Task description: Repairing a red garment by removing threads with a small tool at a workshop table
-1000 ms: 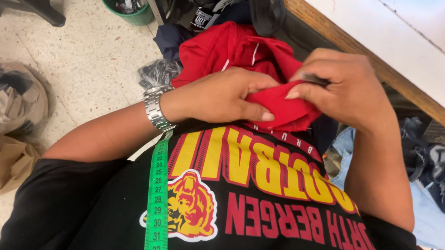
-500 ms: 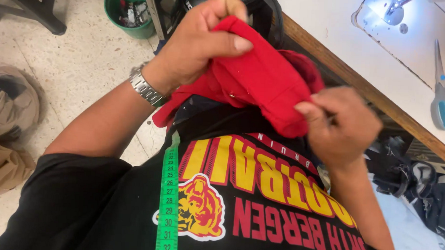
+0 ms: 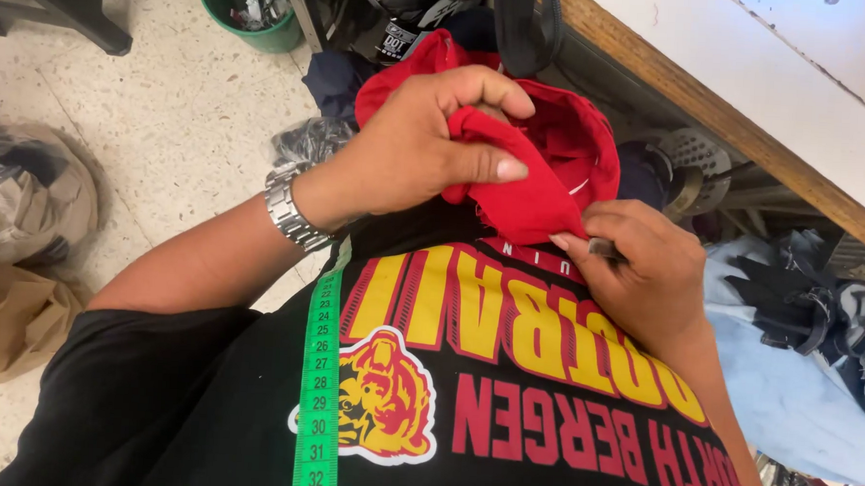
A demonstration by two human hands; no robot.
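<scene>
My left hand [image 3: 422,145], with a metal watch [image 3: 291,211] on the wrist, grips a bunched red cloth [image 3: 543,170] over my lap. The fingers wrap a fold of it and the thumb presses on top. My right hand [image 3: 645,272] pinches the cloth's lower edge and holds a small dark metal tool [image 3: 602,248] between its fingers. A green tape measure [image 3: 319,384] hangs down my black printed shirt [image 3: 503,402].
A wooden-edged white table [image 3: 740,111] runs along the upper right. A green bucket [image 3: 248,11] stands on the speckled floor at top. Dark bags and straps [image 3: 413,14] lie under the table. Plastic and paper bags [image 3: 21,206] sit at left, blue and dark clothes [image 3: 798,327] at right.
Both hands came down with the red cloth from the raised position towards my lap. The left hand regripped a fold, the right moved to the lower edge.
</scene>
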